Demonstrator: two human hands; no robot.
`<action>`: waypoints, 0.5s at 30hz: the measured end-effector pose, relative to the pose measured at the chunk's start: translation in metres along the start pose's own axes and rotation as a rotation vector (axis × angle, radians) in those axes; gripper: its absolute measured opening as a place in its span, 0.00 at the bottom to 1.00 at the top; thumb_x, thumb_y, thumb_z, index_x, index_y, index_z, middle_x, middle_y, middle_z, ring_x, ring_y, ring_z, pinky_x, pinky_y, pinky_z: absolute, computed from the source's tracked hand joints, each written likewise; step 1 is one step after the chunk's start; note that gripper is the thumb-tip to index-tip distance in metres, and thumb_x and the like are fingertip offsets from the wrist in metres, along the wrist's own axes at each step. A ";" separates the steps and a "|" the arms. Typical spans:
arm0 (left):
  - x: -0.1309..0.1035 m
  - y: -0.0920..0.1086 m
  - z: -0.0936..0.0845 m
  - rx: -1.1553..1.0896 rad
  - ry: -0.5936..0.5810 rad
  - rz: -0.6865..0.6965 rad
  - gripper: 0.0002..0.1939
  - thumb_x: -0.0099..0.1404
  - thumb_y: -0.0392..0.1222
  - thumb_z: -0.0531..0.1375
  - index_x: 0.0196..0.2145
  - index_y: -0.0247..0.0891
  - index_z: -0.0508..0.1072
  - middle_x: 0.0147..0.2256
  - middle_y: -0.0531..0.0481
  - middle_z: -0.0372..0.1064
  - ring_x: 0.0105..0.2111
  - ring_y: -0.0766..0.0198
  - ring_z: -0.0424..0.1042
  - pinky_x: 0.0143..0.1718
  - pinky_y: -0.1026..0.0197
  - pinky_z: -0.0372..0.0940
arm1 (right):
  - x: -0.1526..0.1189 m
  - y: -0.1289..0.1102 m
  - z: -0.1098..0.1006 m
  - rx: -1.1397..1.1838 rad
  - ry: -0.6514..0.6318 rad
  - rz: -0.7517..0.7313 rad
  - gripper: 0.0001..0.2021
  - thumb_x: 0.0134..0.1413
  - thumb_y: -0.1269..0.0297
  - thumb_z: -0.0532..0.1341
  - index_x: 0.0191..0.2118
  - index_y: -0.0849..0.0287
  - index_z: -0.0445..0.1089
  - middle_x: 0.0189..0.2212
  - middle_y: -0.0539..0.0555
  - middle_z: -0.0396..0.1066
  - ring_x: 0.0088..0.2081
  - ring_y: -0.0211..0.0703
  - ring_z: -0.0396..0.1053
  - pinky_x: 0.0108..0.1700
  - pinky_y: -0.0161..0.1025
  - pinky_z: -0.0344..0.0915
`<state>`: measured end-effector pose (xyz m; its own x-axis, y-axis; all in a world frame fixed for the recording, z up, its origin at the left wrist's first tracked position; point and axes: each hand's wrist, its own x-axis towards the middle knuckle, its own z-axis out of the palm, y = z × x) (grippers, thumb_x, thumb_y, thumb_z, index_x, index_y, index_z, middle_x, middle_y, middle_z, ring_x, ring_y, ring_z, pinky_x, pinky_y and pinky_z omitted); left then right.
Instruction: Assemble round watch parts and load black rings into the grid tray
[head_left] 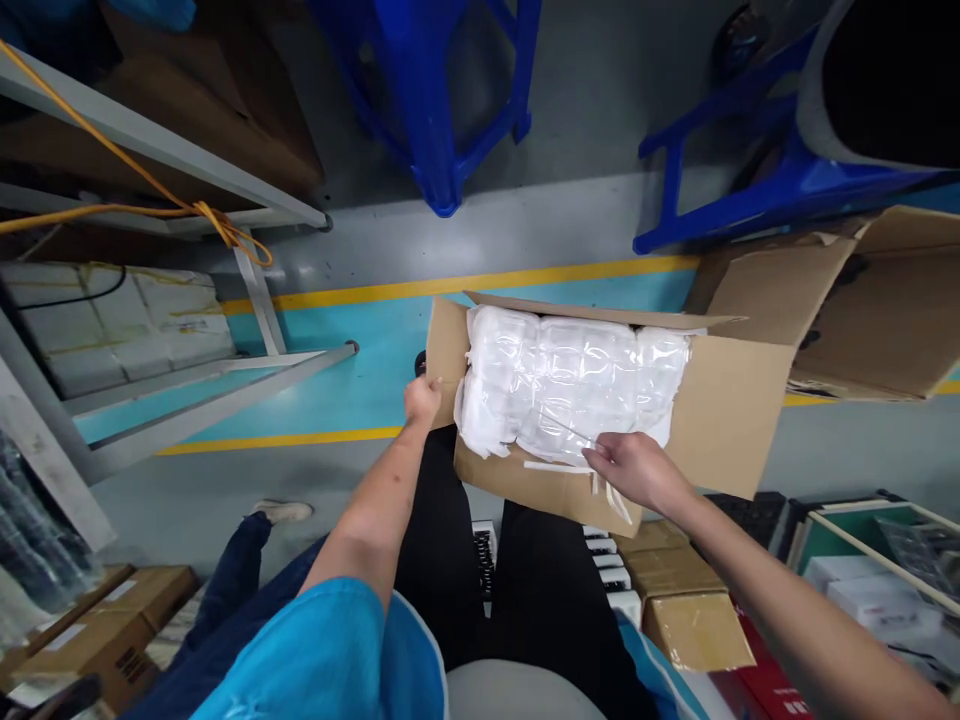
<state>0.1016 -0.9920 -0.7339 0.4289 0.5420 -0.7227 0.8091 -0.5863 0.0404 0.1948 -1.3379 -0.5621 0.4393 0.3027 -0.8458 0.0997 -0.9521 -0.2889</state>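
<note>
The left hand (423,400) grips the left box flap (448,335), the right hand (634,468) pinches film (568,428), and the packs (502,350) seem light, soft, slippery, best cupped underneath.

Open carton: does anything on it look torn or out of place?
Yes, a little: pale strips hang crookedly from the near flap of the carton, below the right hand. They look like partly peeled tape, though I can't be sure. I see no spill.
</note>
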 end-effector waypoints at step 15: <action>-0.016 -0.004 0.000 -0.067 -0.021 0.052 0.16 0.71 0.38 0.60 0.51 0.28 0.81 0.49 0.29 0.80 0.52 0.43 0.79 0.50 0.54 0.71 | -0.049 -0.047 -0.040 -0.135 0.055 -0.069 0.18 0.64 0.61 0.55 0.22 0.54 0.54 0.19 0.52 0.65 0.24 0.44 0.62 0.29 0.39 0.52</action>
<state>0.0914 -0.9980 -0.7220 0.4629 0.4991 -0.7325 0.8115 -0.5710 0.1238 0.2037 -1.3094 -0.4891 0.4753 0.3686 -0.7989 0.2487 -0.9273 -0.2799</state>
